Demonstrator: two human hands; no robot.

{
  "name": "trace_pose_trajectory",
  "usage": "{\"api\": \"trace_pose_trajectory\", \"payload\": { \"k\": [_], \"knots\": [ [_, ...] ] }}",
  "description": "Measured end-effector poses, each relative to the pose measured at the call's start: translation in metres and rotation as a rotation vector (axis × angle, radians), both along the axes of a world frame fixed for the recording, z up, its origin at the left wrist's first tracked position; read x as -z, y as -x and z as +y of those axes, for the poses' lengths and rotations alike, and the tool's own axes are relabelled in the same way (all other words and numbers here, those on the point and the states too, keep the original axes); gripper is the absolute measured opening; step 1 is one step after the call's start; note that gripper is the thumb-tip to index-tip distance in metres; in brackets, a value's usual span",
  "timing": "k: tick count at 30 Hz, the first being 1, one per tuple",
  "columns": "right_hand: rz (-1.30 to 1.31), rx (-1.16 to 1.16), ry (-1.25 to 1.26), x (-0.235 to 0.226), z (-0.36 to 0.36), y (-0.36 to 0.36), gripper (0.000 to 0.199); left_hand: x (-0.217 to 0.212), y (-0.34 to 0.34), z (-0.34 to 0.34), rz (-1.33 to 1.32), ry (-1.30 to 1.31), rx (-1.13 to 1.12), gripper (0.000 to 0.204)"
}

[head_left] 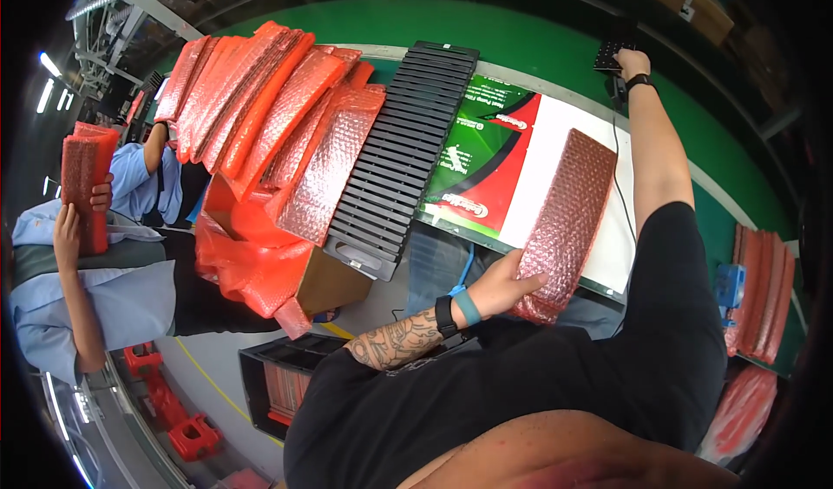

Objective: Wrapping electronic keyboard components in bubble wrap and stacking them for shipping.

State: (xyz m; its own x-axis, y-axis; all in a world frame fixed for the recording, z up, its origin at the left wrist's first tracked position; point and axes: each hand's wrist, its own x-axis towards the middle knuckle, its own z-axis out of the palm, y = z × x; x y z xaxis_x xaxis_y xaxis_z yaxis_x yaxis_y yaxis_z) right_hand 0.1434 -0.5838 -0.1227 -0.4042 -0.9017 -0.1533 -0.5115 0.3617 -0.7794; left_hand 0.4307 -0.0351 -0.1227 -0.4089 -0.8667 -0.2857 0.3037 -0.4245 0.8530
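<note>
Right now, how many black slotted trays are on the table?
1. The black slotted tray lies on the green table, between the heap of red bubble-wrap pouches and the printed sheet. Others may be hidden.

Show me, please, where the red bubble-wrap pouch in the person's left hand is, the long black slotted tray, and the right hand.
red bubble-wrap pouch (568, 220): head view, middle of its face.
black slotted tray (401, 155): head view, middle ribs.
right hand (632, 60): head view, back of the hand.
</note>
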Motion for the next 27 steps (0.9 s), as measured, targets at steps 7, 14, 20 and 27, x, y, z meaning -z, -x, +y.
{"api": "trace_pose_trajectory", "payload": {
  "k": [7, 14, 20, 27],
  "knots": [
    [-0.302, -0.443, 0.302, -0.052, 0.080, -0.105, 0.035, 0.011, -0.006, 0.000, -0.004, 0.051, -0.063, 0.059],
    [0.389, -0.920, 0.603, -0.101, 0.177, -0.231, 0.037, 0.020, 0.004, 0.000, -0.006, 0.122, -0.150, 0.059],
    [0.385, -1.043, 0.550, -0.098, 0.170, -0.263, 0.037, 0.019, 0.006, 0.001, -0.004, 0.122, -0.163, 0.058],
    [0.427, -1.035, 0.579, -0.088, 0.159, -0.280, 0.039, 0.014, 0.001, 0.006, -0.093, -0.014, -0.052, 0.053]
  ]
}}
